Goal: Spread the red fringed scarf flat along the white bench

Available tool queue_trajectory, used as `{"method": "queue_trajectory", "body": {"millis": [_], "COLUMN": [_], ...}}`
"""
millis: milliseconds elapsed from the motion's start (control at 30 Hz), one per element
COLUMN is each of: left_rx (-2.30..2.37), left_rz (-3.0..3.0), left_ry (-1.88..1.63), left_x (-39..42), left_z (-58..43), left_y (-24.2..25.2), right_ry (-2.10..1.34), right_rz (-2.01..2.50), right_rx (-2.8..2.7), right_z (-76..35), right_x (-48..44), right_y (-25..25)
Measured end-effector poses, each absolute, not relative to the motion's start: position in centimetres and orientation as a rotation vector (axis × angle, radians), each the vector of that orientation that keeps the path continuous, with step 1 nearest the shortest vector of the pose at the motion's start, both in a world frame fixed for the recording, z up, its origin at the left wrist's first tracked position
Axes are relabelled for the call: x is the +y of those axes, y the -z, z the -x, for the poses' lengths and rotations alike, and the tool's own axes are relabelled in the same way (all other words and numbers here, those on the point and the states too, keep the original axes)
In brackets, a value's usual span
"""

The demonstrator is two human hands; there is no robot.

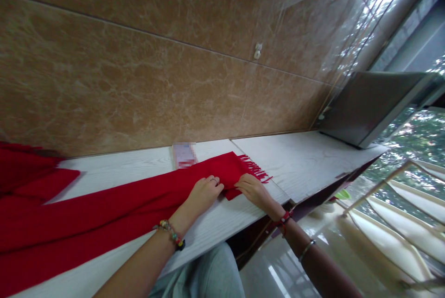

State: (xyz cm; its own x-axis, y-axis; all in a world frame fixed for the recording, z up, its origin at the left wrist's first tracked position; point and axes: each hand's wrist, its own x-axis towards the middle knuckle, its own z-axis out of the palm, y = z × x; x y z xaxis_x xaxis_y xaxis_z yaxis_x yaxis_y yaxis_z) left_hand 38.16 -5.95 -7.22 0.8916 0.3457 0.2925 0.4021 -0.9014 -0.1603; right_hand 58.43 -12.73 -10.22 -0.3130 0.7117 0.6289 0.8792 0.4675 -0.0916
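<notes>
A long red scarf lies stretched along the white wood-grain counter, its fringe spread at the right end. Near that end my left hand, with a ring and a beaded bracelet, is closed on the scarf's near edge. Just to its right my right hand pinches the near corner by the fringe, where the cloth looks folded over. The fingertips of both hands are partly hidden in the fabric. More red cloth is bunched at the far left.
A blurred-out packet lies behind the scarf against the brown marbled wall. A dark grey box-like appliance stands at the counter's right end. Below right is a cream rack on the shiny floor. My knee touches the counter's front side.
</notes>
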Motion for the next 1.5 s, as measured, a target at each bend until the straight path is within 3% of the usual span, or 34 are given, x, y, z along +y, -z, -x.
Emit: {"method": "queue_trajectory", "body": {"millis": [400,567,733,900,1133,1333,1500], "left_rx": [-0.268,-0.171,-0.393,-0.145,-1.126,-0.508,-0.780], "left_rz": [3.126,3.146,2.965,3.096,2.867,3.217,3.185], "left_ry": [0.516,0.390,0.298,0.210,0.012,-0.052,-0.067], "left_x": [-5.6,-3.6,-2.1,-1.7,0.3,-1.5,-1.1], "left_z": [-37.9,-39.4,-40.9,-41.5,-40.7,-39.3,-37.3], "left_y": [7.1,5.9,5.2,5.7,6.5,6.7,7.6], "right_ry": [0.313,0.320,0.371,0.366,0.344,0.292,0.145], "right_rz": [1.340,1.329,1.295,1.295,1.300,1.312,1.348], "right_rx": [-2.199,-2.212,-2.204,-2.228,-2.197,-2.165,-2.077], "right_z": [-58.0,-58.0,-58.0,-57.9,-57.9,-58.1,-58.1], "right_x": [-13.7,-13.9,-13.8,-13.9,-13.9,-13.6,-13.6], "right_y": [9.4,9.5,9.5,9.0,8.8,9.3,9.2]}}
